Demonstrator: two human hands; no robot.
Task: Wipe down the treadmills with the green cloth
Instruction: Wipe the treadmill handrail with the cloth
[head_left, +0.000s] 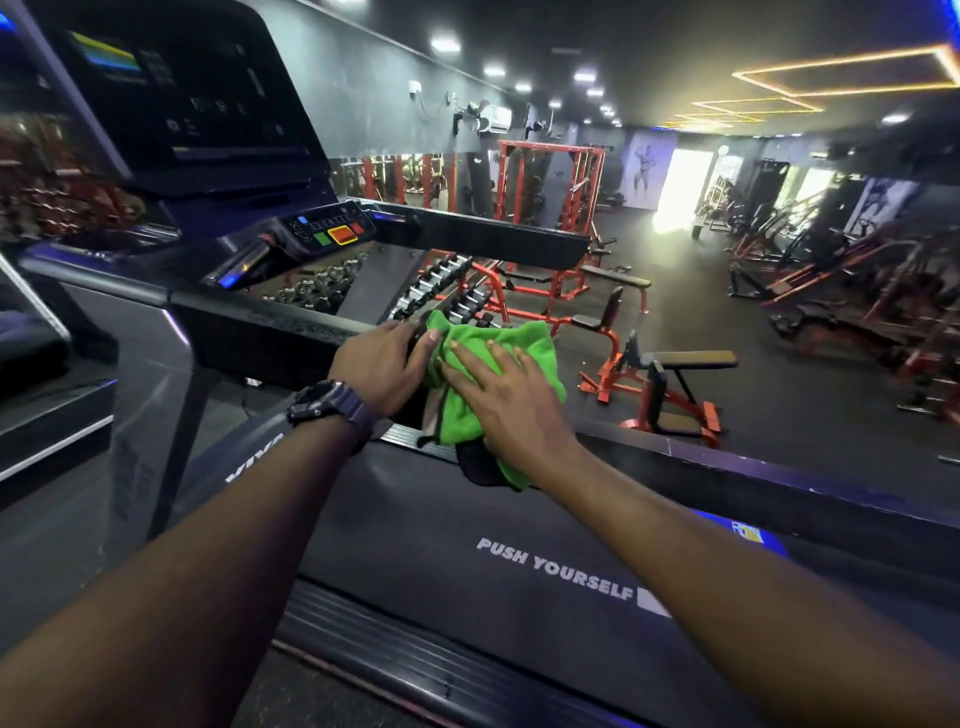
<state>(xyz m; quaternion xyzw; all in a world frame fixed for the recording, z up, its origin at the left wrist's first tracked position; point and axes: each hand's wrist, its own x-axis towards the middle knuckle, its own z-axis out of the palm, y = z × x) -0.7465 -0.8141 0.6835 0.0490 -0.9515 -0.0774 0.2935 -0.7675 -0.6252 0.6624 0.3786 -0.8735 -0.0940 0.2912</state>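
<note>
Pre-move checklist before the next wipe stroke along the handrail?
1. Green cloth on the handrail: ok, draped over its end.
2. Right hand flat on the cloth: ok.
3. Left hand bracing the rail beside the cloth: ok.
4. Rail ahead free of obstacles: ok.
5. Treadmill belt stopped: cannot tell.
6. Rail already clean: cannot tell.

The treadmill belt (467, 519) reads "PUSH YOURSELF"; its frame (249, 452), "VIVA".
</note>
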